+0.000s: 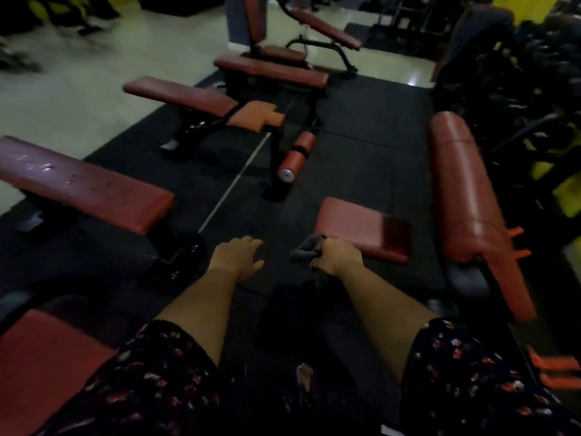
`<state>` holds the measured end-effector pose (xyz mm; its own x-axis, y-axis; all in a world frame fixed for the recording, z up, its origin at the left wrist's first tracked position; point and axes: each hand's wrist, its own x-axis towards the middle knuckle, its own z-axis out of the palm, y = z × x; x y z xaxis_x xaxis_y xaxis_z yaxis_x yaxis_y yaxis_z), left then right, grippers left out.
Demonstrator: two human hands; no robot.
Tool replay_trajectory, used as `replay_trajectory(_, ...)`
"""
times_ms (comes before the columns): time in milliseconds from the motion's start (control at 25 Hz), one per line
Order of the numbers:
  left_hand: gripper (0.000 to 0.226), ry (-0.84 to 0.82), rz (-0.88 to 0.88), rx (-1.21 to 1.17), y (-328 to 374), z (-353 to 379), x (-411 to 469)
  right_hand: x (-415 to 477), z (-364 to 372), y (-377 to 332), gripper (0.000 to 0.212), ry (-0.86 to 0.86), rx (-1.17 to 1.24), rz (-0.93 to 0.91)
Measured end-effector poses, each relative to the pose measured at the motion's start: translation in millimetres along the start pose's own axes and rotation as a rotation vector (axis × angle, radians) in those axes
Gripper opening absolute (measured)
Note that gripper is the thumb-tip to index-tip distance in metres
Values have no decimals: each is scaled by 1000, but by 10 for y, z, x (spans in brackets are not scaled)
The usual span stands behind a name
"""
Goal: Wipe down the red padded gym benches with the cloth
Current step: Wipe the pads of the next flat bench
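My right hand (338,257) is shut on a dark grey cloth (306,249), held in the air just left of a small red seat pad (361,228). My left hand (239,258) hangs open beside it, fingers apart and holding nothing. A long red bench pad (465,196) runs along the right. On the left stands a flat red bench (91,187) with pale spots on its top. Beyond it is another red bench (185,97) with an orange seat section. More red benches (273,70) stand farther back.
Black rubber matting (361,146) covers the floor between the benches. A silver bar (232,187) lies on it, beside a red roller pad (297,158). Dark racks with yellow parts (534,105) line the right side. A red pad (41,363) sits at the lower left.
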<state>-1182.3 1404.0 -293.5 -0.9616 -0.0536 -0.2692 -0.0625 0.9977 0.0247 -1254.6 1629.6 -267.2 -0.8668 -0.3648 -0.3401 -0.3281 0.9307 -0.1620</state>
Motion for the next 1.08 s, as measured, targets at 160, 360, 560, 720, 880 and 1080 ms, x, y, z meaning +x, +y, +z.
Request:
replay_trajectory(160, 59, 32, -238, -102, -391, -198, 355, 932, -481, -234, 36, -12, -121, -259)
replay_trajectory(360, 59, 74, -380, -183, -488, -397, 721, 1641, -839, -472, 29, 75, -124, -421)
replay_trajectory(560, 57, 53, -520, -207, -943, -375, 799, 2163, -716, -1001, 35, -12, -147, -534)
replay_trajectory(720, 57, 34, -638, -245, -1511, -183, 854, 2653, -616, -1675, 40, -56, -264, -630)
replay_trajectory(880, 57, 16, -711, -286, -2175, -90, 1001, 3214, -554, -2434, 40, -60, -287, -706)
replay_trajectory(1080, 58, 49, -819, -296, -3090, -175, 1115, 3771, -538, -3383, 34, -58, -293, -798)
